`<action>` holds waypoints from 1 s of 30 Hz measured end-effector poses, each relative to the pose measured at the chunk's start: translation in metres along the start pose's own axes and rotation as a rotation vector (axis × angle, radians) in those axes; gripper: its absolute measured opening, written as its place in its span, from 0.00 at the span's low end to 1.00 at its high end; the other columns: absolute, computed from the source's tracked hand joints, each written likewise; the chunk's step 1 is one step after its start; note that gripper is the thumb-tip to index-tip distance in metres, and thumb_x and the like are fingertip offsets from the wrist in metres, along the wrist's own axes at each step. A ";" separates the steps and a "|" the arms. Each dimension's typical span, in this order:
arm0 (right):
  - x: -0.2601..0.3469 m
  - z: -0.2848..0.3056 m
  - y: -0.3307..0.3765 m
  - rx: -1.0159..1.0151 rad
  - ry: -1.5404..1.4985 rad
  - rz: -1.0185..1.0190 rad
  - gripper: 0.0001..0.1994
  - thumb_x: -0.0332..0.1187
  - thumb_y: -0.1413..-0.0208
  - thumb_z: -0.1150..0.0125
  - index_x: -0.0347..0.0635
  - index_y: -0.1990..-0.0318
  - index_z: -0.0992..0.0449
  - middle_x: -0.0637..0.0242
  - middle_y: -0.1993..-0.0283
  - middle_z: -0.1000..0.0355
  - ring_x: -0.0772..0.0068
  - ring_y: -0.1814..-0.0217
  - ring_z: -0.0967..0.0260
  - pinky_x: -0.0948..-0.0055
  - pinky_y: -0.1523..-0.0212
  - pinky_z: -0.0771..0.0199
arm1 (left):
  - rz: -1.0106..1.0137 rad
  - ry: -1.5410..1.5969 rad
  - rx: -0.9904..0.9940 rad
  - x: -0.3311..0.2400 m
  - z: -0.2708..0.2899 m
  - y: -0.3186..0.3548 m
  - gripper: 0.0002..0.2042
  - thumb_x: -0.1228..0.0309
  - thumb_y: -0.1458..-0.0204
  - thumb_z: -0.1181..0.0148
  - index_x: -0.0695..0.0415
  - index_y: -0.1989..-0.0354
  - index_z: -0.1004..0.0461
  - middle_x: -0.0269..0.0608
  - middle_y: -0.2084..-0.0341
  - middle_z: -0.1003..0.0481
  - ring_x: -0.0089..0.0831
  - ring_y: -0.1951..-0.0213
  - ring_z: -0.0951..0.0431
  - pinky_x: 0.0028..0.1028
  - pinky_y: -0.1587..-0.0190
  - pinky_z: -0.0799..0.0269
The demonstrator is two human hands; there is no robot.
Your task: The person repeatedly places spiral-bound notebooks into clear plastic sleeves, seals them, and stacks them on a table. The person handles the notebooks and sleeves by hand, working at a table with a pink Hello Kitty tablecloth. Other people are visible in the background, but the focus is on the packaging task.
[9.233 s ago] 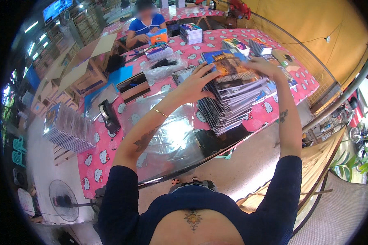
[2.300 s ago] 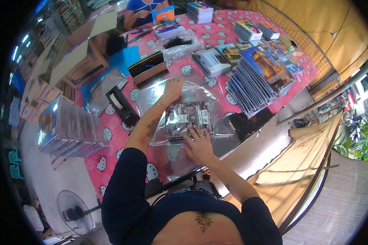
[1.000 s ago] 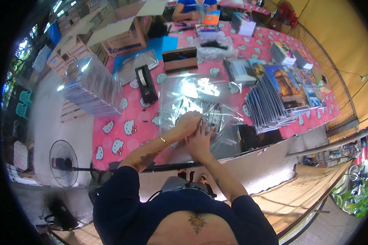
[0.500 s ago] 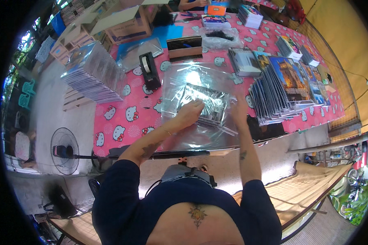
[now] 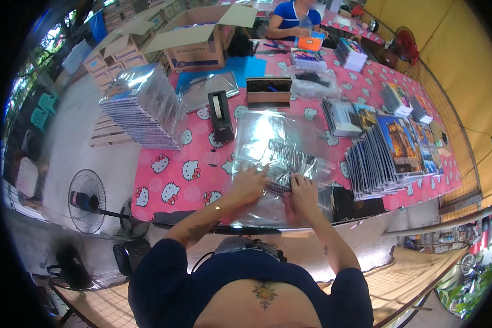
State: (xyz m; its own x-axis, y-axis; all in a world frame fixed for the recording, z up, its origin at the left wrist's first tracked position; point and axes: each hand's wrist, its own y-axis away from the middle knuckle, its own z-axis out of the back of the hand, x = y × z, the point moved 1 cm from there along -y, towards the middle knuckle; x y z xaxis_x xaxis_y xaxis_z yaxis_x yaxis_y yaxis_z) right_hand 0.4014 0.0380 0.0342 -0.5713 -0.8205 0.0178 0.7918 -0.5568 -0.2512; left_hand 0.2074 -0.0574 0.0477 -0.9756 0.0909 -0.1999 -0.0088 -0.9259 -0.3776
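Over clear plastic [image 5: 250, 143], two hands [image 5: 305, 194]

glossy, smooth clear plastic film [image 5: 259, 147]; matt brown cardboard box [image 5: 195, 56].

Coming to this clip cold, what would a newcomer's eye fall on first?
Probably the bright pink tablecloth across the middle, where the left hand and right hand are at glaring clear plastic near its front edge. On the left rises a tall, shiny stack; on the right sits a spiral-bound pile topped by a tower picture.
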 end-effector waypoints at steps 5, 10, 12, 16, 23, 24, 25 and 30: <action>0.000 -0.003 0.000 -0.075 -0.054 0.018 0.36 0.43 0.66 0.26 0.39 0.45 0.28 0.65 0.52 0.30 0.64 0.53 0.31 0.65 0.54 0.34 | 0.772 0.245 -0.594 0.144 0.005 -0.016 0.15 0.66 0.45 0.43 0.64 0.54 0.23 0.58 0.49 0.30 0.49 0.49 0.29 0.42 0.47 0.34; -0.001 0.002 -0.005 -0.043 -0.089 0.024 0.36 0.43 0.65 0.26 0.39 0.45 0.28 0.65 0.53 0.30 0.63 0.54 0.31 0.65 0.56 0.34 | 1.263 1.247 -0.354 0.205 0.004 -0.050 0.12 0.65 0.48 0.36 0.62 0.63 0.21 0.33 0.80 0.26 0.24 0.78 0.29 0.25 0.71 0.31; -0.002 0.002 -0.004 -0.051 -0.123 0.037 0.35 0.43 0.64 0.27 0.39 0.45 0.28 0.65 0.54 0.30 0.63 0.55 0.31 0.65 0.56 0.34 | 0.985 1.226 -0.686 0.201 -0.012 -0.050 0.10 0.65 0.49 0.35 0.59 0.65 0.21 0.34 0.77 0.25 0.22 0.77 0.29 0.23 0.71 0.32; -0.008 0.003 0.002 -0.063 -0.137 0.001 0.34 0.43 0.63 0.28 0.39 0.45 0.28 0.64 0.53 0.30 0.62 0.54 0.31 0.64 0.55 0.33 | 1.032 1.567 -0.810 0.160 -0.032 -0.045 0.04 0.69 0.48 0.38 0.53 0.66 0.22 0.34 0.74 0.23 0.24 0.75 0.27 0.25 0.69 0.30; -0.009 0.006 0.000 -0.050 -0.217 0.088 0.31 0.43 0.62 0.28 0.39 0.49 0.27 0.65 0.51 0.30 0.62 0.51 0.32 0.64 0.52 0.33 | 0.905 -0.285 -0.191 0.230 -0.009 0.005 0.12 0.65 0.52 0.42 0.63 0.76 0.20 0.44 0.84 0.23 0.31 0.80 0.23 0.35 0.76 0.30; -0.013 0.003 -0.001 -0.056 -0.217 0.076 0.31 0.43 0.62 0.28 0.39 0.49 0.27 0.65 0.51 0.30 0.62 0.51 0.32 0.64 0.52 0.33 | 0.892 0.027 -0.154 0.201 -0.003 -0.014 0.14 0.63 0.53 0.41 0.64 0.76 0.20 0.46 0.84 0.23 0.34 0.79 0.23 0.36 0.75 0.29; -0.017 0.001 -0.003 -0.066 -0.217 0.064 0.31 0.43 0.62 0.28 0.40 0.49 0.27 0.65 0.51 0.30 0.62 0.51 0.32 0.64 0.52 0.33 | 0.868 0.335 -0.111 0.147 0.019 -0.039 0.16 0.61 0.53 0.41 0.64 0.76 0.20 0.47 0.84 0.23 0.37 0.79 0.22 0.37 0.74 0.29; -0.019 0.002 -0.001 -0.092 -0.242 0.084 0.29 0.45 0.60 0.30 0.41 0.49 0.27 0.67 0.52 0.29 0.62 0.50 0.32 0.63 0.51 0.34 | 0.662 0.636 0.227 -0.024 -0.014 -0.084 0.25 0.50 0.52 0.39 0.67 0.72 0.20 0.52 0.78 0.21 0.36 0.75 0.19 0.36 0.70 0.26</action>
State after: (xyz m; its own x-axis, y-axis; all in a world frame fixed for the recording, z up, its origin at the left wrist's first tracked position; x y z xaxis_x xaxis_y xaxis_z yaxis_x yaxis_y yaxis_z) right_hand 0.4120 0.0540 0.0362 -0.4273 -0.8768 0.2206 0.8053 -0.4800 -0.3481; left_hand 0.2345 0.0236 0.0717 -0.4956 -0.3579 -0.7914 0.3964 -0.9039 0.1606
